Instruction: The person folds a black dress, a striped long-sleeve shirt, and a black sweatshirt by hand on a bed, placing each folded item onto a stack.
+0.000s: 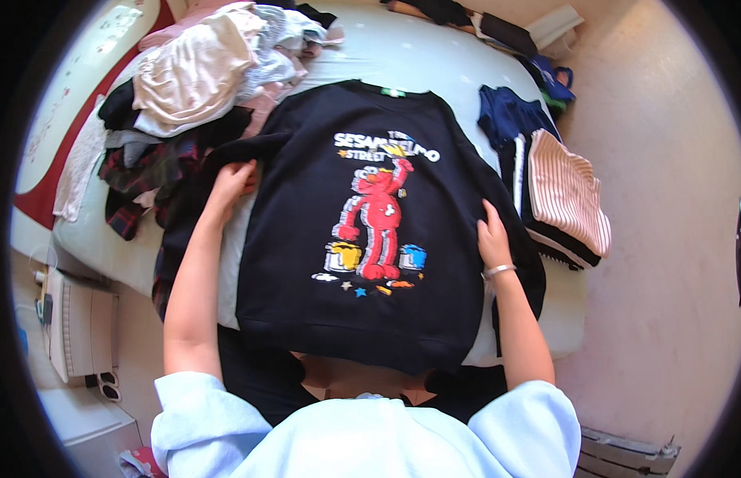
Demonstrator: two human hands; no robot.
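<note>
A black sweatshirt [298, 239] lies spread front side up on the bed, its neckline away from me and its hem towards my lap. Its chest bears white lettering and a red cartoon figure between a yellow and a blue paint bucket. My left hand [234, 184] has curled fingers at the lower edge of the sleeve on the left, gripping the cloth there. Against the body's right side, beside the other sleeve, rests my right hand [496, 239], a bracelet on its wrist. Part of its fingers is hidden, so its grip is unclear.
A loose heap of clothes [191, 77] covers the bed's upper left. Folded clothes [567, 191], a striped one on top, are stacked at the right beside a navy garment [516, 113]. More dark clothing [501, 33] lies along the far edge. A white cabinet [77, 322] stands at left.
</note>
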